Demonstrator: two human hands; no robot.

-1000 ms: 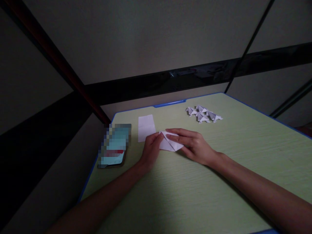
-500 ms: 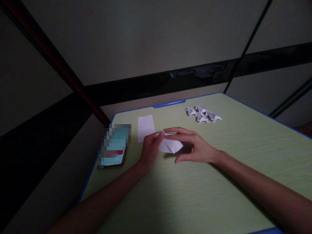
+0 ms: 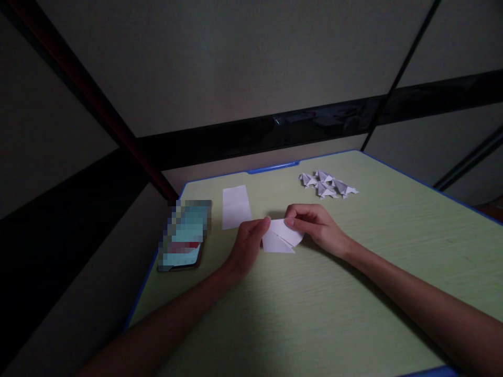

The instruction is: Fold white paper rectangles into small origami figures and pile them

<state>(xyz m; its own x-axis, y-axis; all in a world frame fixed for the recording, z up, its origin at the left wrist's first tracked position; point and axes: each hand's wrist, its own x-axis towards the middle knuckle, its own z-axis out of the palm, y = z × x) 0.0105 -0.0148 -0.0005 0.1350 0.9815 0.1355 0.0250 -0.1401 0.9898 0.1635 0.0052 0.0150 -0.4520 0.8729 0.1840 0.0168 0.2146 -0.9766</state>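
Note:
Between my hands is a folded piece of white paper [image 3: 280, 238], held above the table with a slanting fold across its face. My left hand [image 3: 249, 242] pinches its left side, thumb on top. At its upper right, my right hand [image 3: 317, 226] grips the paper between thumb and curled fingers. The fingers under the paper are partly hidden. Just beyond my left hand, a flat white sheet of paper [image 3: 236, 206] lies on the table.
The pale green table [image 3: 373, 241] has a blue edge. Several folded white paper figures [image 3: 325, 183] sit close together toward the back right. A phone [image 3: 184, 235] with a lit, partly blurred screen lies at the left edge. A panelled wall [image 3: 243, 63] rises behind the table.
My right hand has closed from open, spread fingers onto the paper's right side. The folded paper has turned and now shows a different face. The things on the table have stayed put.

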